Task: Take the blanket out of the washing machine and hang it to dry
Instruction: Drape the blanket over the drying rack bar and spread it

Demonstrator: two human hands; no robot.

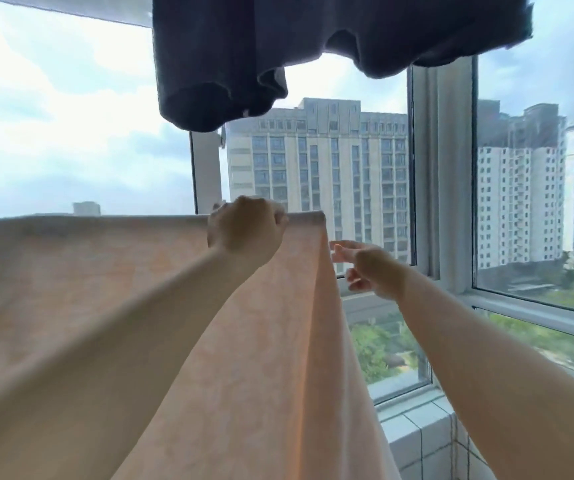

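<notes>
Peach blanket (133,306) draped over line or rail at chest height, top fold running left to right, near layer hanging down toward camera. Left hand (245,226) on top fold near blanket's right end, fingers curled over edge, gripping it. Right hand (365,268) just beside blanket's right edge, fingers loosely spread, holding nothing, not quite touching. Dark garment (244,57) hangs overhead. Window frame (444,168) behind, apartment blocks (320,168) outside.

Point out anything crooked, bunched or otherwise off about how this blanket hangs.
Nothing stands out. The blanket hangs with a straight, level top edge; the left hand grips that edge near its right corner, and the right hand is open beside the side edge.
</notes>
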